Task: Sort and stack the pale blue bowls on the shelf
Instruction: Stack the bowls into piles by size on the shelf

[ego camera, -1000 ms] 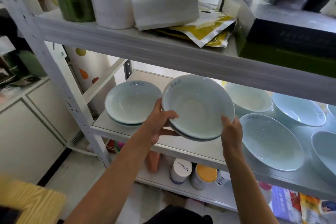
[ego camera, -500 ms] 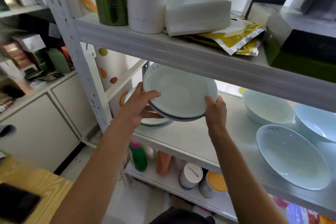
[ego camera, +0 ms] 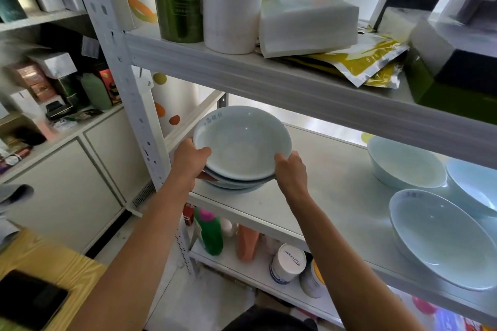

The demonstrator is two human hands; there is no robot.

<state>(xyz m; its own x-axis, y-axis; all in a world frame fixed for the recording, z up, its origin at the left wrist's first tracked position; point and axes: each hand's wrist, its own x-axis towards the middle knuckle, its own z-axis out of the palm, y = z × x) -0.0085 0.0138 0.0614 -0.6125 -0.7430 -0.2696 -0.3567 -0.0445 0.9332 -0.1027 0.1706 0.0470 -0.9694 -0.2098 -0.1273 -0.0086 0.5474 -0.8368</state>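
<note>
Now we hold bowl stack (ego camera: 242, 148) between both hands, at left end of shelf (ego camera: 336, 196). Left hand (ego camera: 189, 158) grips left rim, right hand (ego camera: 291, 173) grips right rim. Stack round, no long side. Shallow bowl (ego camera: 441, 239) lies far right, nearer our right hand. Smooth, shiny, hard; slippery, we guess.

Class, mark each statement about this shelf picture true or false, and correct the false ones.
1. The left hand and right hand both grip the bowl stack. True.
2. The bowl stack is at the right end of the shelf. False: it is at the left end.
3. Loose bowls lie right of the bowl stack. True.
4. The yellow pouches lie beside the bowls. False: they lie on the shelf above.
</note>
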